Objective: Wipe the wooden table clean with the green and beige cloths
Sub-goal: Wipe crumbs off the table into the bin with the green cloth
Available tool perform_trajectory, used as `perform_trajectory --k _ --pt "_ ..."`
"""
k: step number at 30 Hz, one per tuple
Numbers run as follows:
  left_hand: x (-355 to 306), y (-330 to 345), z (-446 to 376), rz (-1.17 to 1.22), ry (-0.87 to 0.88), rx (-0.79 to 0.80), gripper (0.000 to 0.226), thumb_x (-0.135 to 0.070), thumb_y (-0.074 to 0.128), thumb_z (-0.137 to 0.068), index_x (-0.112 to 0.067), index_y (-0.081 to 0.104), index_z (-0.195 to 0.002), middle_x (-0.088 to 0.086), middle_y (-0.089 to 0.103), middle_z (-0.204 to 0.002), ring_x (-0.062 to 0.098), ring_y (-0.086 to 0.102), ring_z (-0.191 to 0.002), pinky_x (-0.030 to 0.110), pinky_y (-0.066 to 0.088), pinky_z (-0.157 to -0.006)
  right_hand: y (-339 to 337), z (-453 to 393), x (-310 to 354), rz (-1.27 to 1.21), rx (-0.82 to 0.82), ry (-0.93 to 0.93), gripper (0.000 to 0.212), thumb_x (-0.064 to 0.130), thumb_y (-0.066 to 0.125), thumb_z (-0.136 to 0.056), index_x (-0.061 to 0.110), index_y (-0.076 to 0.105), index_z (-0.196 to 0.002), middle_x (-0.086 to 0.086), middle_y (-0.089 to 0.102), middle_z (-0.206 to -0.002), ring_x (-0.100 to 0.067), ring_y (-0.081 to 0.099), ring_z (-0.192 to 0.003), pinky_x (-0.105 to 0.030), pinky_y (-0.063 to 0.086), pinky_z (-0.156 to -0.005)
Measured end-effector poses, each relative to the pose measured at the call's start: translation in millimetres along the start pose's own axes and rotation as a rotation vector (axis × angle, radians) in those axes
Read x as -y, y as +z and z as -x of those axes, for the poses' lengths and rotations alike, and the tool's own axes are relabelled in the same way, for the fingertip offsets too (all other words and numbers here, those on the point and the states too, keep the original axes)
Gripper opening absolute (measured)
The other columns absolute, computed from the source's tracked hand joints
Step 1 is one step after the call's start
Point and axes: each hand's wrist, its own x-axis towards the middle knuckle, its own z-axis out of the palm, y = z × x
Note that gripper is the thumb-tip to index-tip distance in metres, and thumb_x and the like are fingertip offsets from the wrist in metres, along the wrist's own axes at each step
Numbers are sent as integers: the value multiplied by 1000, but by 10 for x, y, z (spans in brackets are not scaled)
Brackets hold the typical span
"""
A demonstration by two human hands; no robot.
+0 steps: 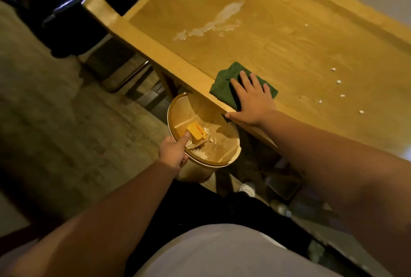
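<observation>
Wooden table (pixel 278 38) with pale smear (pixel 213 23), right hand (pixel 251 101) spread flat on green cloth (pixel 224 85), left hand (pixel 173 150) gripping bin (pixel 200 165)

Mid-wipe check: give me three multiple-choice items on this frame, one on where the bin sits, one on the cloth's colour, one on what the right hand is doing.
1. Where is the bin?
A. On the table top
B. Below the table's near edge
C. Behind the person

2. What colour is the cloth under the right hand?
A. Green
B. Red
C. White

3. What is the right hand's state?
A. Gripping the bin
B. Raised in the air
C. Pressed flat, fingers spread

Answers:
B, its rim, held by the left hand, sits under the table edge.
A, dark green fabric shows around the fingers.
C, the open palm lies on the cloth.
</observation>
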Motion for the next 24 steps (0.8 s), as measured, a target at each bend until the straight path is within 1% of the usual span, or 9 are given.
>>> perform_trajectory --k 3,6,12,14,16,18,21,22,24 --pt "158 137 156 86 38 -45 20 -24 73 -92 -11 59 -85 7 56 -60 9 47 -32 16 32 -33 29 -144 -125 36 68 -61 115 91 46 -70 35 -7 -156 -2 -15 -166 -34 -13 -151 -66 8 -114" --pt "290 274 284 103 40 -82 20 -22 73 -91 -14 57 -83 8 57 -64 14 48 -39 21 35 -36 159 -103 -148 110 55 -104 114 96 32 -69 35 -12 -155 -3 -17 -165 -35 -14 -150 -66 5 -114" --pt "493 573 478 163 6 -105 18 -20 73 -89 -15 58 -84 10 59 -68 18 46 -45 27 37 -45 334 194 -215 117 -63 -131 91 74 39 -88 35 -6 -156 -1 -5 -167 -32 -4 -152 -60 13 -116" --pt "579 658 533 177 9 -100 16 -19 74 -89 -15 59 -84 10 63 -72 22 54 -53 32 43 -51 378 305 -261 111 -65 -152 83 69 36 -92 35 -4 -156 -1 -3 -167 -32 -2 -152 -59 13 -116" --pt "668 735 601 199 5 -65 11 -16 74 -89 -16 63 -87 9 70 -79 24 64 -67 37 53 -63 413 421 -317 98 -58 -160 78 64 38 -94 36 -1 -156 0 -2 -167 -31 -1 -152 -59 13 -116" --pt "750 800 656 170 12 -34 10 -14 73 -90 -17 64 -87 6 72 -80 21 68 -73 35 56 -67 454 551 -361 83 -52 -145 76 60 41 -95 38 0 -156 1 -1 -167 -31 0 -152 -60 13 -116" --pt "811 868 724 102 19 -2 9 -16 72 -90 -18 64 -87 4 72 -80 20 69 -74 34 57 -68 504 760 -386 70 -49 -118 73 59 38 -97 38 2 -156 2 0 -167 -31 1 -152 -59 12 -116" --pt "825 888 743 82 19 8 9 -18 72 -90 -18 64 -88 4 71 -80 20 68 -71 32 56 -64 511 824 -395 68 -48 -109 72 60 37 -97 38 2 -156 2 1 -167 -30 2 -152 -60 12 -116" --pt "857 929 776 55 19 30 10 -20 70 -91 -17 61 -87 7 66 -73 17 57 -53 25 47 -48 521 944 -426 66 -42 -93 69 62 33 -97 39 5 -156 2 3 -167 -30 2 -152 -59 12 -116"
